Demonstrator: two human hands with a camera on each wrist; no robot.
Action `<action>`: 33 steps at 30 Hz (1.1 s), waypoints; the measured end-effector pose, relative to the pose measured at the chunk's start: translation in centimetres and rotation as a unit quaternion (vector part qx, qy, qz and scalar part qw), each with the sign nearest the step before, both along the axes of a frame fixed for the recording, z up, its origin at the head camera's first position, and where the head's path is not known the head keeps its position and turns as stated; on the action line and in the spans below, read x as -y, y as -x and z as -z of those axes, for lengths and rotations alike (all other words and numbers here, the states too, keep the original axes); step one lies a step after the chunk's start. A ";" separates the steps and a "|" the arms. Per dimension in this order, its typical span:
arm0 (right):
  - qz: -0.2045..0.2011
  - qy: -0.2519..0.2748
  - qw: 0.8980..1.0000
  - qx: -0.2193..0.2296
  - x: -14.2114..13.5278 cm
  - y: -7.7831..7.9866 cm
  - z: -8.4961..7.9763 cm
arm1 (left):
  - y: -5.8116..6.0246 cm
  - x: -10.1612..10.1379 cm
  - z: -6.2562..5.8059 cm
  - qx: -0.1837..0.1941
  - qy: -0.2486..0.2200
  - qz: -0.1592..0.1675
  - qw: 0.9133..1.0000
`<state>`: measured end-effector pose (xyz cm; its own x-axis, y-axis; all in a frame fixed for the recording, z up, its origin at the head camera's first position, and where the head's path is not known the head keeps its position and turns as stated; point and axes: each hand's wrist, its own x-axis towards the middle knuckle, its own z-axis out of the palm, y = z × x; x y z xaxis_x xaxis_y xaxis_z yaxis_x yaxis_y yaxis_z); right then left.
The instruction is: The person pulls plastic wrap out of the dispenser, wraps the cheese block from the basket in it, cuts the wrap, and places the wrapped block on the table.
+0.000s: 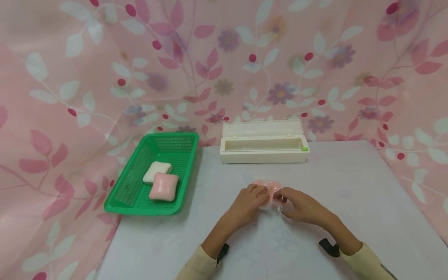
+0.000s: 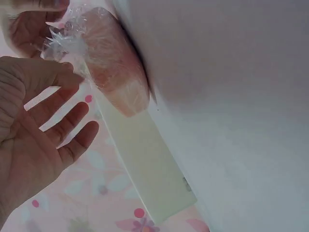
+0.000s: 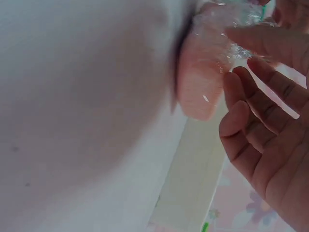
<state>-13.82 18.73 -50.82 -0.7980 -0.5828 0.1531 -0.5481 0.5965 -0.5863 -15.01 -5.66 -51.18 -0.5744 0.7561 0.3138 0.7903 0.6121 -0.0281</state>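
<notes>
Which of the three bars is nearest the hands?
The film-wrapped pink bar, between left hand and right hand; the white bar and other pink bar lie in the basket.

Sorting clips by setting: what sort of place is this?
Probably a makeshift tabletop filming spot, though no room beyond it shows: a pink floral backdrop rises right behind a pale table, where a green basket and an open white box are set out.

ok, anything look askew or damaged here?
No spill or breakage visible. Only mild oddity: the clear wrap is bunched and crinkled along one side of the pink bar, rather than lying smooth.
</notes>
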 end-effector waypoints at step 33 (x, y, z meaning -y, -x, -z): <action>0.013 0.006 0.983 -0.185 1.7 -0.8 3.0 | -2.3 0.2 0.8 0.183 -0.134 -0.079 0.971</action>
